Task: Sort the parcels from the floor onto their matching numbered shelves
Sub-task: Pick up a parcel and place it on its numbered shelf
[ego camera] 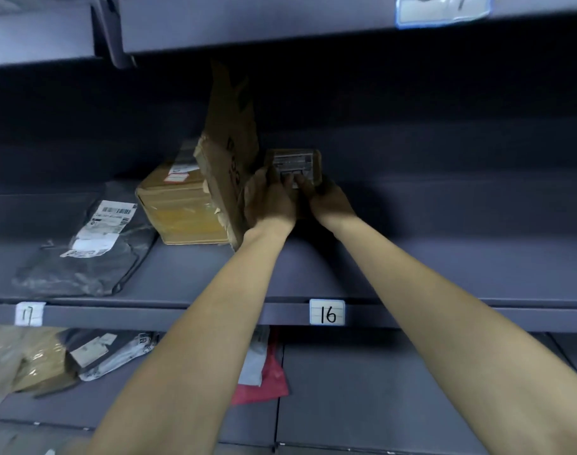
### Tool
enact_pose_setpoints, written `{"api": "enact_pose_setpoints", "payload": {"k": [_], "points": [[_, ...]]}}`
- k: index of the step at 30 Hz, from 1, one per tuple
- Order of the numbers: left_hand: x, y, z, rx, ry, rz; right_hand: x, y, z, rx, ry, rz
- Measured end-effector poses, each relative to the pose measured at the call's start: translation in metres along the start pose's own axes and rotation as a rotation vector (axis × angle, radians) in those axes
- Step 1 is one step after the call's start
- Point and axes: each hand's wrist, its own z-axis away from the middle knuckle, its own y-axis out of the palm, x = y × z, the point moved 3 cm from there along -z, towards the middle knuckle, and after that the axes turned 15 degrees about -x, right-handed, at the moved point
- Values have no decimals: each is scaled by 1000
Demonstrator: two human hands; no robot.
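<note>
Both hands hold a small box on the shelf tagged 16

The left hand (270, 198) and right hand (326, 200) grip a small box (297, 165) against a leaning carton (229, 152); tags read "16" (327, 311) and "17" (28, 313).

Dim, shadowed recess; soft wide-angle blur

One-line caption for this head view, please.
Both hands, left hand and right hand, hold a small labelled box upright beside a leaning cardboard box on the shelf tagged 16.

Both forearms are bare, with no sleeves in view. The left hand (270, 200) and right hand (326, 200) wear no gloves. No rings or watch show.
</note>
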Motion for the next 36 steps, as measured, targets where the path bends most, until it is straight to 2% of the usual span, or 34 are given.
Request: {"api": "enact_pose_setpoints", "payload": {"k": [4, 7, 10, 16, 24, 31, 36], "points": [[-3, -24, 9, 16, 181, -123, 2, -25, 23, -2, -22, 123], [-5, -51, 34, 27, 301, -96, 1, -58, 52, -42, 24, 142], [-30, -77, 65, 173, 287, -99, 9, -91, 87, -74, 62, 183], [-101, -114, 122, 433, 210, 92, 39, -176, 155, -159, 129, 258], [-235, -153, 216, 679, 300, 85, 54, -340, 238, -278, 241, 338], [-379, -198, 337, 812, 350, 200, 56, -511, 339, -537, 356, 302], [-490, -214, 424, 942, 495, 289, 48, -636, 406, -744, 454, 261]]}}
